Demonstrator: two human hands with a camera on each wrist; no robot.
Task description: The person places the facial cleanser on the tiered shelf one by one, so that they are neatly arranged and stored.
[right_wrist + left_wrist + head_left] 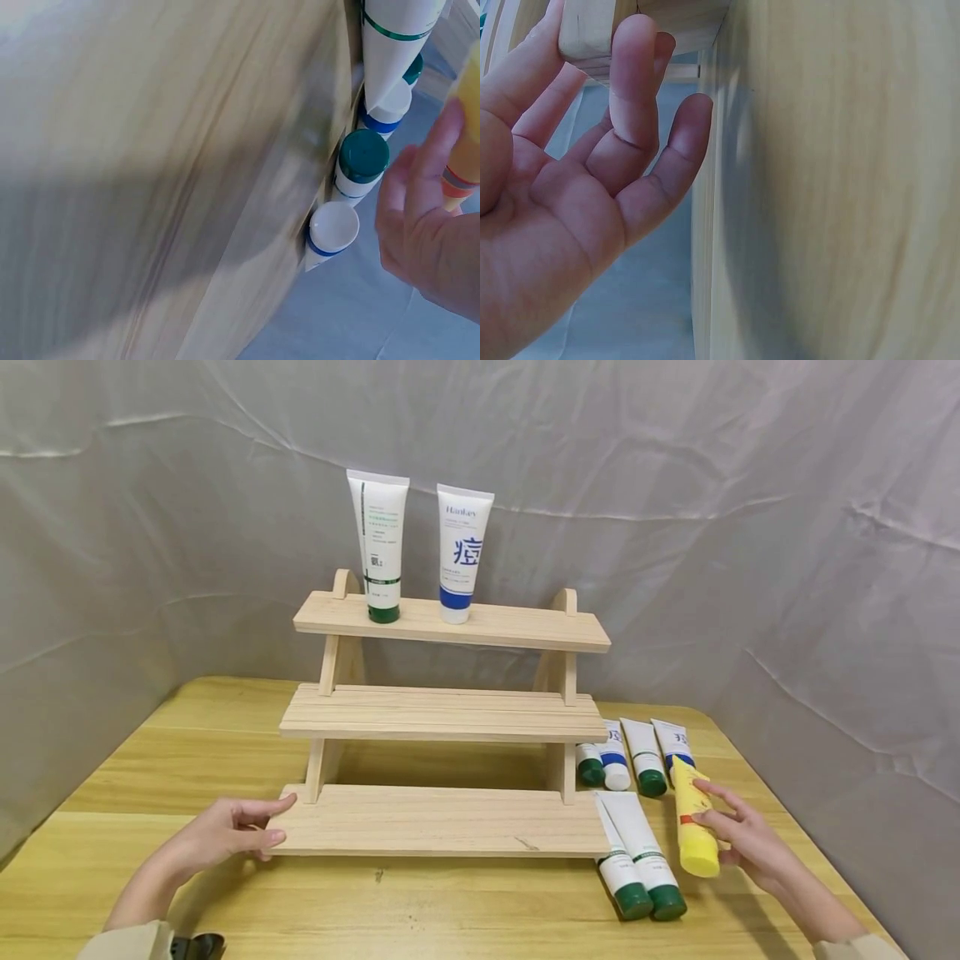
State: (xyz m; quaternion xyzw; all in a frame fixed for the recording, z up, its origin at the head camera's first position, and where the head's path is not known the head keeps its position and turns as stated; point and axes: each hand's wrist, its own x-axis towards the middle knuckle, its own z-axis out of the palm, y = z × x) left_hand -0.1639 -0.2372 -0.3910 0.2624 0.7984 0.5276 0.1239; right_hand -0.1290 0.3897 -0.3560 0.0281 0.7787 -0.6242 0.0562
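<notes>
My right hand (750, 839) grips a yellow tube (694, 827) with a red band, above the table's right side; in the right wrist view the tube (466, 142) shows at the right edge between thumb and fingers. At the other side, my left hand (225, 831) pinches the left end of the bottom step of a three-step wooden rack (442, 822); the left wrist view shows the fingers around the board's end (589, 30). On the top step stand a white tube with a green cap (385, 547) and a white tube with a blue band (462, 556), both upright on their caps.
Two green-capped white tubes (651, 860) lie at the rack's right front, their upper ends against the bottom step. Behind them lie several more white tubes (642, 752) with green or white caps. Grey cloth (712, 527) hangs around the wooden table (420, 910).
</notes>
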